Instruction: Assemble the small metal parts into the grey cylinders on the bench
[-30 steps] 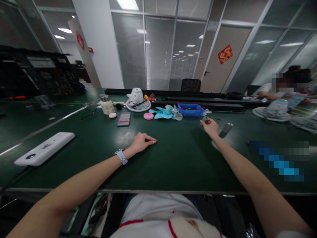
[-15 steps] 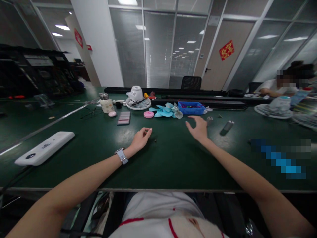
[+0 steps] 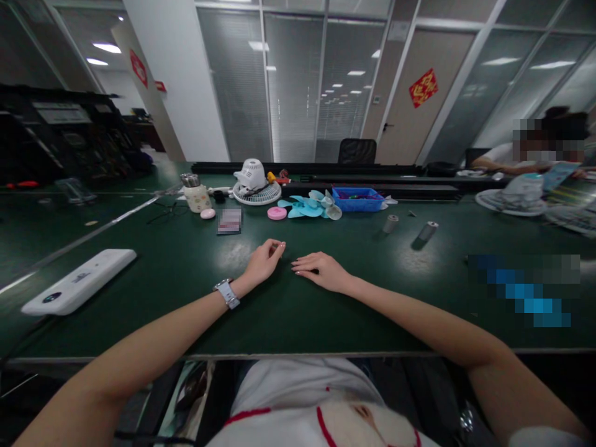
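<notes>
My left hand (image 3: 265, 259) rests near the middle of the green table (image 3: 279, 323), a watch (image 3: 227, 293) on its wrist. Its fingers curl together with thumb and fingertips close; anything pinched there is too small to make out. My right hand (image 3: 325, 271) lies low over the tabletop just right of it, fingers stretched leftward and thumb slightly apart. The fingertips are at about where a small dark piece lay, which is now hidden. Beyond the hands are light-blue fan blades (image 3: 310, 205) and a pink round disc (image 3: 277, 213). Two metal cylinders (image 3: 391, 224) stand to the right.
A blue tray (image 3: 357, 200) and a white fan head (image 3: 254, 180) stand at the back. Left are a patterned bottle (image 3: 198, 197) and a long white device (image 3: 81, 282). A blurred blue item (image 3: 526, 292) lies right. Another person (image 3: 521, 155) sits far right.
My right hand has moved left and nearer me, from beside the metal cylinder to the small dark piece, which is now out of sight. My left hand has stayed put.
</notes>
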Motion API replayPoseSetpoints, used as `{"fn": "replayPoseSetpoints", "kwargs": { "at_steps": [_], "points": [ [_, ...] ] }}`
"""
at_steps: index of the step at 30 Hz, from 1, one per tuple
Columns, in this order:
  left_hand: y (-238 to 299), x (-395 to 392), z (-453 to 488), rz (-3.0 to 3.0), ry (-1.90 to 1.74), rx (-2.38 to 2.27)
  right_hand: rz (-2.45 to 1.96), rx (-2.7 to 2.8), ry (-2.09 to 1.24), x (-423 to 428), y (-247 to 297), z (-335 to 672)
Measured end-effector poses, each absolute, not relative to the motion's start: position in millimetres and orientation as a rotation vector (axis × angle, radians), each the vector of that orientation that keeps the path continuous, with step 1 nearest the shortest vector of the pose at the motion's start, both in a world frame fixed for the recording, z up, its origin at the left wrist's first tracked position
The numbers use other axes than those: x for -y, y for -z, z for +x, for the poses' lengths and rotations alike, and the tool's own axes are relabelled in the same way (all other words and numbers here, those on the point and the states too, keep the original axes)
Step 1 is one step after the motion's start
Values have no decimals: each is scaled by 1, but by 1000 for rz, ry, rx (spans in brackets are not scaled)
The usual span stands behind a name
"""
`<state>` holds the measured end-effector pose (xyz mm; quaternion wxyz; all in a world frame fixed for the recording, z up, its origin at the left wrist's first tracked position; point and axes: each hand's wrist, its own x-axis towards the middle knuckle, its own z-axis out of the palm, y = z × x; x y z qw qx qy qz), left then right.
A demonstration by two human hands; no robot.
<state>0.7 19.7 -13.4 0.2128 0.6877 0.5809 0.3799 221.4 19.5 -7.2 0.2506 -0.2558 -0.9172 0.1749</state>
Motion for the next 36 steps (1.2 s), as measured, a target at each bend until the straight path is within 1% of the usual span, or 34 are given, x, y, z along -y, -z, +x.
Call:
{"fn": "replayPoseSetpoints", "kwargs": {
  "at_steps": [2, 4, 7, 10, 12, 16, 21, 30, 36],
  "points": [
    [13, -19, 0, 1914, -1044, -1617, -765, 2408, -477, -23, 8, 227],
    [12, -18, 0, 1915, -1029, -1614, -840, 2302, -411, -33, 5, 244],
    [13, -19, -1, 1913, -1003, -1615, -1017, 2066, -103, -62, -8, 294],
    [15, -20, -1, 1919, -1003, -1616, -1331, 1767, 265, -97, -20, 360],
    [16, -21, -1, 1918, -1010, -1613, -1529, 1624, 380, -116, -23, 396],
    [15, -20, -2, 1914, -1007, -1616, -1717, 1583, 378, -135, -15, 427],
    [13, -18, -2, 1915, -993, -1617, -1677, 1567, 399, -138, -12, 425],
    [12, -17, 1, 1920, -998, -1626, -1741, 1501, 370, -144, -7, 435],
    [11, -17, 0, 1930, -998, -1606, -1827, 1493, 450, -143, -9, 430]
  ]
}}
